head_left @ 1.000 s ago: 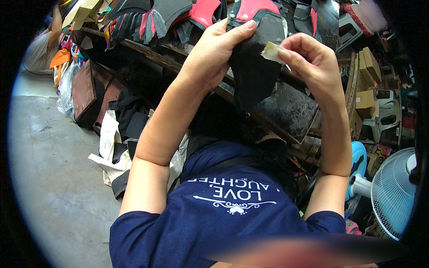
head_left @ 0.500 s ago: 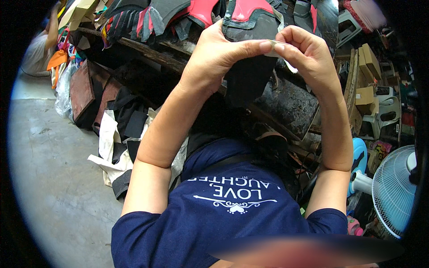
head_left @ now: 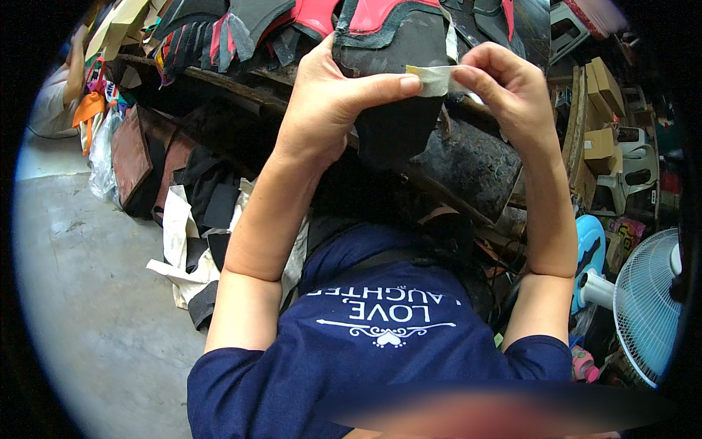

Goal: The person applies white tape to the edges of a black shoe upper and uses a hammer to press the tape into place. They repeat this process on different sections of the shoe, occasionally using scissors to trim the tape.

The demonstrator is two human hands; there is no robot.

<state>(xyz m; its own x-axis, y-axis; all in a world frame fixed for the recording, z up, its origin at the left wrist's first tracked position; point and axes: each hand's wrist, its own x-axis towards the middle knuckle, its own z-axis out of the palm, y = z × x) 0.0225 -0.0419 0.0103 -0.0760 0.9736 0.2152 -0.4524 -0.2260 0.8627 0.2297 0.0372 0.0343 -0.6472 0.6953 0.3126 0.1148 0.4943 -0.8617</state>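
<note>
My left hand (head_left: pixel 318 102) grips the side of a flat black piece with a glossy pink panel (head_left: pixel 391 51), which resembles a shoe upper. Its thumb presses the end of an off-white strip (head_left: pixel 431 79) against the black surface. The other end of that strip is pinched between the thumb and fingers of my right hand (head_left: pixel 508 88), stretching it across the piece. More pale strip hangs along the piece's right edge. The fingers of my left hand behind the piece are hidden.
Similar black and pink pieces (head_left: pixel 263 25) are heaped on the worn workbench ahead. White and black scraps (head_left: pixel 186 249) lie on the floor to the left. A fan (head_left: pixel 647 307) stands at the right, below cardboard boxes (head_left: pixel 599 145). Another person's arm (head_left: pixel 75 69) shows far left.
My left hand and the black and pink piece have shifted left. The hands are farther apart, and more of the strip between them shows.
</note>
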